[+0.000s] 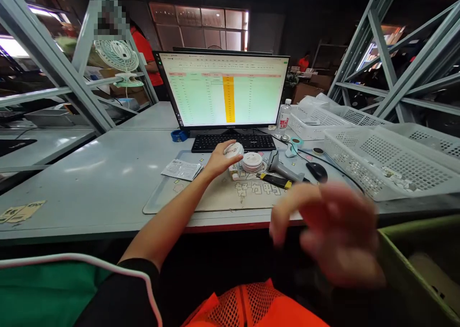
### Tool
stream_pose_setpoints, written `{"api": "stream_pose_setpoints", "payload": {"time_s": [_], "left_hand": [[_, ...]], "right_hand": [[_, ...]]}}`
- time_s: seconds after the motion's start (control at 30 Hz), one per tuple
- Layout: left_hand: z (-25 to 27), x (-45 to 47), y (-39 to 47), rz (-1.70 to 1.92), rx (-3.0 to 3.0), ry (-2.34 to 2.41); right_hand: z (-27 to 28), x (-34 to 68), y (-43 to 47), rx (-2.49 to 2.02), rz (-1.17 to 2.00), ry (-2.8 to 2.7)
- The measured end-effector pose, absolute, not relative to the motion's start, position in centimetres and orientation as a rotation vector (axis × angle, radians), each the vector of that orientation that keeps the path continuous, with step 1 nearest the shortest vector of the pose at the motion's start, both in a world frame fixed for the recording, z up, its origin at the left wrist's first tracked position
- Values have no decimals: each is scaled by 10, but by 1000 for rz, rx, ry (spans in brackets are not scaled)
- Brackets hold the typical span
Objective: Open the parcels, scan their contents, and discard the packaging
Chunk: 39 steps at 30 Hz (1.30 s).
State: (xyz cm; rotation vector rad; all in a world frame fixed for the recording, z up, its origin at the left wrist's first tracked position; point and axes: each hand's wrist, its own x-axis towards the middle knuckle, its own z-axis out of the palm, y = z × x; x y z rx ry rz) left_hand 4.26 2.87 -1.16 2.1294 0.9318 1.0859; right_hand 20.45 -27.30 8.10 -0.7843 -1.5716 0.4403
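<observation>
My left hand (219,163) reaches over the desk mat, its fingers and thumb round a small white round container (234,149) with dark writing on its lid. Right beside it, a stack of similar round containers (252,161) rests on the mat. A small tube-like item (234,173) with a white end lies just below my left hand. My right hand (327,231) is raised in front of the desk edge, blurred by motion, its bent fingers apart and nothing visible in them. Nearest to it are a black and yellow box cutter (275,180) and a grey barcode scanner (285,168).
A monitor (230,89) with a spreadsheet stands behind a black keyboard (233,142). Flat packets (182,169) lie left on the mat. To the right are a mouse (316,171), a bottle (284,115) and white plastic baskets (359,161). A person in red (151,58) stands behind.
</observation>
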Motion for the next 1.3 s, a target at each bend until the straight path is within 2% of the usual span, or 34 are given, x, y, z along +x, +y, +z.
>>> {"api": "stream_pose_setpoints", "payload": {"time_s": [0.1,0.3,0.47,0.93,1.13,1.3], "left_hand": [[-6,73,32,1050,2234,860],[-23,122,38,779,2364,981],[-41,123,35,744,2383,982],[-49,121,21,821,2352,1056],[-29,102,30,1047,2269,1004],[-5,42,60,1215,2183,1104]], "right_hand": [[81,243,-200,-731,385,-1462],[29,320,-109,-879,321,-1025],[7,335,-105,-923,358,-948],[6,306,-82,-908,412,-1006],[2,313,-90,-961,422,-972],[-9,342,-107,-1079,350,-976]]}}
